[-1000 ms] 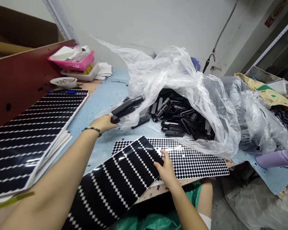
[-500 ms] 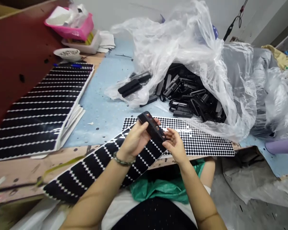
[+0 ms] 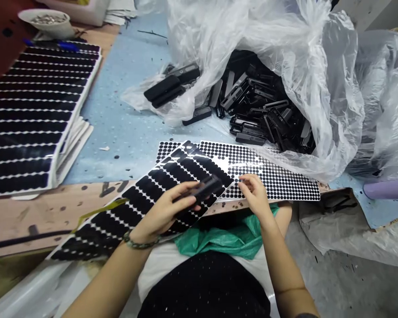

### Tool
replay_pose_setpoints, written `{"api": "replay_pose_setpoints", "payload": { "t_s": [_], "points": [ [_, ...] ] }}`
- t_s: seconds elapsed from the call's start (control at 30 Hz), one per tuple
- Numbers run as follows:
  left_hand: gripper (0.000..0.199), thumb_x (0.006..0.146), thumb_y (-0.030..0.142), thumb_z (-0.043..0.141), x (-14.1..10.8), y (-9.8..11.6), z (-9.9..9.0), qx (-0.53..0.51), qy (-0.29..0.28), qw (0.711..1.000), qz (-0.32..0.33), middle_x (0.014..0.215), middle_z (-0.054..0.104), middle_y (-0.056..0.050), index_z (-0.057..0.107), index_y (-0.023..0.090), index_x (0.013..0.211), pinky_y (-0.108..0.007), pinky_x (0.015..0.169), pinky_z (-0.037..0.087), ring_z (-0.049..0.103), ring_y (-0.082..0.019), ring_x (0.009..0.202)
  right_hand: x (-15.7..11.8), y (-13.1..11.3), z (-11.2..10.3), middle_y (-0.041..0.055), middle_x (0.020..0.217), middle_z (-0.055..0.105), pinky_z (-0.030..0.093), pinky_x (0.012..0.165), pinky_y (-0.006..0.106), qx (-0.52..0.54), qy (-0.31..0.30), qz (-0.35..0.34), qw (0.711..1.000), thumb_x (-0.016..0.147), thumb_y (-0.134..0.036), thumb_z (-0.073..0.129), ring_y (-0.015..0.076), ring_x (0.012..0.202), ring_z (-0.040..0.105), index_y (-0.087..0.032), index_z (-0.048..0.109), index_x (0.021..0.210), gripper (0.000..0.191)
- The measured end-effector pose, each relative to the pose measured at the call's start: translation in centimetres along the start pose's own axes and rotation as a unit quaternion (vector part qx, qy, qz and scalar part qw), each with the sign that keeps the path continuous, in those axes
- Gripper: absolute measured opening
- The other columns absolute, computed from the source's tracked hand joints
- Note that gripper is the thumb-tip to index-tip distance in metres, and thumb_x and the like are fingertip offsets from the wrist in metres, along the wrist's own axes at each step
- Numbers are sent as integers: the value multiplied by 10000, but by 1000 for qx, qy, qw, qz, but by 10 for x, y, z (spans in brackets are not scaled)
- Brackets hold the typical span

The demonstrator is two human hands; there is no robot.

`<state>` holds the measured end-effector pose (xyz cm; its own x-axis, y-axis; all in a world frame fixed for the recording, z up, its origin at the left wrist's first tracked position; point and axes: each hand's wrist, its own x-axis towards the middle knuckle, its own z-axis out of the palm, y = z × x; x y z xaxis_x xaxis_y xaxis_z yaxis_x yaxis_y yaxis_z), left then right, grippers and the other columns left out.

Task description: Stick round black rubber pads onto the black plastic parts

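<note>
In my left hand (image 3: pixel 167 206) is an elongated black plastic part (image 3: pixel 209 187), gripped between thumb and fingers and slightly blurred. It is held above a sheet of long black adhesive pads (image 3: pixel 142 194) with scalloped edges. To the right, my right hand (image 3: pixel 257 194) hovers at a white sheet of small black round stickers (image 3: pixel 285 179). Its thumb and forefinger are bent and a little apart, with nothing visible between them. Whether the fingertips touch the sheet I cannot tell. The pad sheet overlaps the left part of the sticker sheet.
Similar black plastic parts (image 3: pixel 255 115) are heaped in a clear plastic bag (image 3: pixel 338 101) at the back. More scalloped sheets (image 3: pixel 29 115) lie stacked at left, with a blue pen (image 3: pixel 68 46) and a white bowl (image 3: pixel 53 30) of small metal pieces. A purple roll (image 3: pixel 388 190) is at right.
My right hand has come away from the black plastic part and moved to the dotted sticker sheet. My left hand has turned the part and lowered it toward the left. The view has shifted.
</note>
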<state>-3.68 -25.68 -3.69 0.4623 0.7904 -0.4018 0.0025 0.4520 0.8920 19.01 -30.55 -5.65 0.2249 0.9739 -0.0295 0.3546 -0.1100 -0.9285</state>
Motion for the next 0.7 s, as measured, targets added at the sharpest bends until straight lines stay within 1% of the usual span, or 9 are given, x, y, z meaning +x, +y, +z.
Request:
{"api": "replay_pose_setpoints", "payload": {
  "t_s": [0.03, 0.1, 0.13, 0.2, 0.27, 0.4, 0.5, 0.57, 0.7],
  "points": [
    [394, 722, 369, 745, 3, -2, 4, -48, 35, 998, 2, 1092, 713, -86, 670, 211, 1075, -322, 678, 613, 728, -249, 866, 5, 5, 5, 84, 1059, 596, 558, 719, 336, -20, 38, 6, 999, 827, -309, 618, 171, 806, 629, -221, 666, 930, 144],
    [373, 743, 333, 730, 14, -6, 14, -109, 73, 991, -10, 1114, 691, -90, 636, 200, 1079, -291, 672, 613, 723, -247, 926, 12, 12, 14, 90, 1056, 569, 555, 750, 364, -67, 60, -3, 996, 782, -273, 664, 183, 809, 611, -213, 649, 826, 75],
    [347, 751, 298, 723, 21, -7, 19, -122, 83, 989, -24, 1095, 689, -89, 626, 190, 1066, -276, 663, 610, 725, -237, 918, 14, 13, 17, 89, 1042, 566, 547, 788, 382, -86, 56, -17, 995, 770, -244, 668, 197, 843, 607, -213, 631, 770, 48],
    [285, 755, 235, 710, 35, -8, 27, -135, 103, 984, -48, 1014, 693, -80, 617, 171, 1017, -242, 624, 598, 733, -212, 862, 15, 12, 21, 87, 1006, 571, 518, 864, 407, -102, 37, -51, 993, 770, -203, 642, 224, 933, 595, -216, 590, 686, 100],
    [257, 744, 205, 709, 43, -8, 31, -140, 111, 982, -60, 963, 692, -69, 616, 162, 980, -215, 571, 582, 735, -198, 815, 13, 8, 18, 80, 983, 578, 511, 850, 398, -70, 21, -61, 995, 783, -222, 623, 224, 940, 588, -219, 577, 667, 125],
    [314, 693, 224, 744, 36, -6, 31, -128, 55, 987, -75, 939, 703, -59, 634, 159, 980, -191, 499, 559, 736, -198, 767, 9, -4, 7, 59, 978, 575, 509, 770, 350, 77, 41, -19, 996, 758, -340, 668, 206, 919, 579, -223, 600, 691, 151],
    [380, 659, 267, 769, 24, -4, 32, -105, 11, 992, -70, 912, 718, -58, 645, 157, 1001, -200, 501, 564, 736, -215, 768, 10, -15, 5, 52, 987, 568, 500, 812, 347, 144, 39, -10, 989, 714, -349, 710, 211, 981, 566, -220, 611, 676, 167],
    [414, 650, 296, 777, 19, -3, 33, -92, -2, 994, -61, 925, 726, -64, 646, 160, 1018, -213, 498, 566, 736, -227, 766, 10, -22, 6, 53, 993, 560, 499, 809, 346, 158, 29, -9, 987, 710, -341, 716, 210, 983, 562, -218, 615, 663, 166],
    [440, 646, 321, 787, 16, -4, 35, -82, 10, 996, -42, 1067, 720, -95, 652, 164, 1034, -230, 495, 570, 736, -233, 768, 8, -32, 9, 56, 1005, 555, 502, 732, 339, 130, 11, -6, 991, 724, -364, 715, 194, 890, 556, -218, 612, 648, 195]
  ]
}}
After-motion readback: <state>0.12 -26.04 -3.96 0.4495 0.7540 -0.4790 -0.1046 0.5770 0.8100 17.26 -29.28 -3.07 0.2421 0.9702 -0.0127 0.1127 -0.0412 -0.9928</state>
